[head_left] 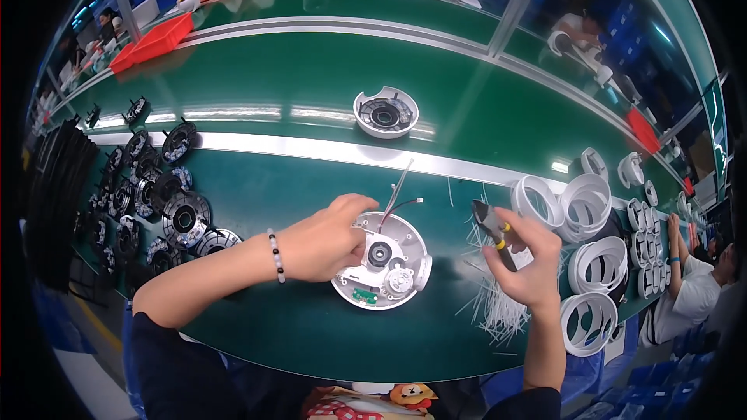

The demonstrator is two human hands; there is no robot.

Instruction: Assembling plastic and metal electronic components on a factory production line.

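Observation:
A round white plastic housing (416,245) lies open side up on the green bench in front of me. Inside it are a black ring-shaped centre, a white motor-like disc (401,281) and a small green circuit board (365,295). Thin wires (399,184) rise from its far side, one with a small white connector. My left hand (327,237) has its fingers curled over the housing's left edge, gripping it; some fingertips are hidden. To the right, my right hand (529,260) holds diagonal cutters (492,225) with yellow and black handles, jaws pointing up and away from the housing.
Thin white plastic strips (502,307) lie heaped below my right hand. White rings (589,325) are stacked at the right, black round assemblies (185,218) at the left. Another white housing (386,131) sits on the belt ahead. Other people work across the line and far right.

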